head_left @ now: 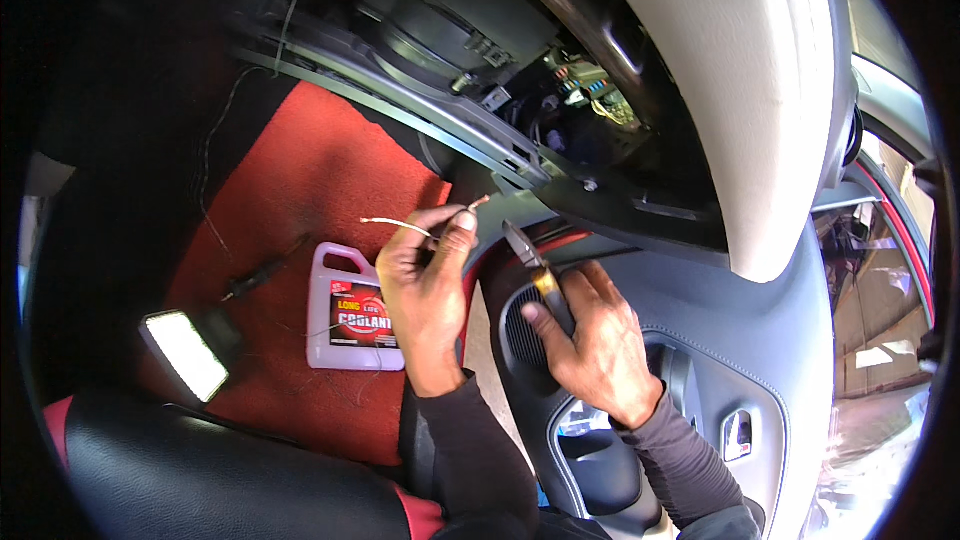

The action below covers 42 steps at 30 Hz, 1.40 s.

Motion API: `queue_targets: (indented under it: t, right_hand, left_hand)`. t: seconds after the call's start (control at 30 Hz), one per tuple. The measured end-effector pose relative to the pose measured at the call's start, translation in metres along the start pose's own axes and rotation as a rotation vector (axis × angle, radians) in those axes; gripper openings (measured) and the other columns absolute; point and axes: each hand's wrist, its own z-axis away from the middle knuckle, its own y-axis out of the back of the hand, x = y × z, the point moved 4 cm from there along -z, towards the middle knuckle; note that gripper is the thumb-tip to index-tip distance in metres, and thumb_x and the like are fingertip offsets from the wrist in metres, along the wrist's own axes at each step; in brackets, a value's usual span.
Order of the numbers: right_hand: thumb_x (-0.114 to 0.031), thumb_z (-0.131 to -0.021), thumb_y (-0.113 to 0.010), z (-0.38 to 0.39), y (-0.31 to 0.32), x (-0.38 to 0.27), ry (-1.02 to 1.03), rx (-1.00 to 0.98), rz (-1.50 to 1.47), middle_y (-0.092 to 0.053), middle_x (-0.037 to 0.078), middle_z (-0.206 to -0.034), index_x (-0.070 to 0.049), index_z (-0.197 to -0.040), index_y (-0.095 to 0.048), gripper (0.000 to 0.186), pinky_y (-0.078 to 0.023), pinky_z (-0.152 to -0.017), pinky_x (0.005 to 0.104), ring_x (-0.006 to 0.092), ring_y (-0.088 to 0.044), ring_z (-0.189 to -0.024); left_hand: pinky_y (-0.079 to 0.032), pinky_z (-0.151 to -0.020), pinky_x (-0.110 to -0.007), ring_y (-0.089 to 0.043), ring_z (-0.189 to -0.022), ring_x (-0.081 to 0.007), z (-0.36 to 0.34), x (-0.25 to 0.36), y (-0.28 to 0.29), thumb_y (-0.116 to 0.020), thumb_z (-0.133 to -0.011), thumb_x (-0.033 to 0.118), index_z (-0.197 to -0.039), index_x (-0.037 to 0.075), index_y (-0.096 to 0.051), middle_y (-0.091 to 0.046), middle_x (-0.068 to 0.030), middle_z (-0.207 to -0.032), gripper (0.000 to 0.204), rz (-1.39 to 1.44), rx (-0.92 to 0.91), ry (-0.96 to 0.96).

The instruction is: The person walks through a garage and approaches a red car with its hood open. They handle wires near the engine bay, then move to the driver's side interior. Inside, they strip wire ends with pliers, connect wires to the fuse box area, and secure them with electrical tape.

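My left hand (pixel 428 280) pinches a thin, light-coloured wire (pixel 400 227) between thumb and fingers. Its bare copper end (pixel 481 203) pokes out past the thumb, while the other end curves off to the left. Right of it, my right hand (pixel 598 340) is closed around a hand tool (pixel 525 248) with a pointed grey metal head and a yellow-and-dark handle. Whether it is a knife or pliers I cannot tell. The tool's tip points up and left, near the copper end but apart from it.
Below the opened dashboard lies a red floor mat (pixel 290 190) with a coolant jug (pixel 318 335) and a lit work lamp (pixel 187 355). Fuses and yellow wires (pixel 612 112) show inside the dashboard. A grey door panel (pixel 700 310) stands at right, a black seat (pixel 230 470) at lower left.
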Motion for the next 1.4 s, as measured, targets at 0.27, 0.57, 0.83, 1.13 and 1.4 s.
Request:
queue_targets:
  t: [0.27, 0.57, 0.83, 1.13, 1.4]
  right_hand:
    - [-0.015, -0.09, -0.071, -0.023, -0.01, -0.005, 0.097, 0.091, 0.119, -0.061, 0.028, -0.119, 0.008, -0.117, -0.061, 0.037, -0.051, -0.096, 0.05, 0.0458, -0.06, -0.108]
    - [-0.016, -0.09, -0.071, -0.023, -0.018, -0.007, 0.109, 0.092, 0.092, -0.061, 0.028, -0.117, 0.007, -0.113, -0.062, 0.034, -0.052, -0.094, 0.0506, 0.0458, -0.061, -0.107]
    - [-0.019, -0.091, -0.072, -0.024, -0.019, 0.002, 0.023, 0.011, -0.009, -0.061, 0.025, -0.115, 0.004, -0.114, -0.063, 0.033, -0.054, -0.088, 0.0517, 0.0452, -0.064, -0.104]
    - [-0.017, -0.087, -0.078, -0.029, -0.014, 0.012, 0.274, 0.124, 0.108, -0.06, 0.022, -0.113, 0.002, -0.113, -0.067, 0.034, -0.052, -0.09, 0.0485, 0.0411, -0.063, -0.107]
    - [-0.019, -0.091, -0.075, -0.024, -0.005, 0.037, 0.006, -0.228, -0.318, -0.069, 0.019, -0.095, 0.0, -0.114, -0.071, 0.03, -0.053, -0.082, 0.043, 0.0352, -0.069, -0.087]
  left_hand:
    - [-0.045, -0.068, -0.021, -0.056, -0.074, -0.0042, -0.002, 0.005, 0.0, -0.075, -0.096, 0.008, -0.105, 0.0, -0.073, -0.069, -0.0001, -0.084, 0.012, -0.116, 0.032, -0.171]
    - [-0.049, -0.079, -0.022, -0.06, -0.085, -0.0073, 0.0, 0.007, -0.003, -0.072, -0.097, 0.003, -0.108, -0.004, -0.073, -0.072, -0.0029, -0.093, 0.014, -0.249, 0.007, -0.195]
    - [-0.05, -0.08, -0.023, -0.062, -0.085, -0.0078, 0.001, 0.014, -0.003, -0.072, -0.096, 0.001, -0.107, -0.004, -0.072, -0.072, -0.0038, -0.092, 0.012, -0.285, -0.008, -0.2]
    - [-0.05, -0.078, -0.024, -0.062, -0.082, -0.0092, 0.004, 0.017, 0.007, -0.066, -0.099, 0.003, -0.11, -0.004, -0.07, -0.071, -0.0043, -0.089, 0.014, -0.241, -0.128, -0.098]
    - [-0.049, -0.073, -0.026, -0.06, -0.078, -0.0087, 0.01, 0.008, 0.001, -0.072, -0.097, 0.01, -0.101, -0.002, -0.071, -0.069, -0.0029, -0.082, 0.013, -0.306, -0.275, 0.017]
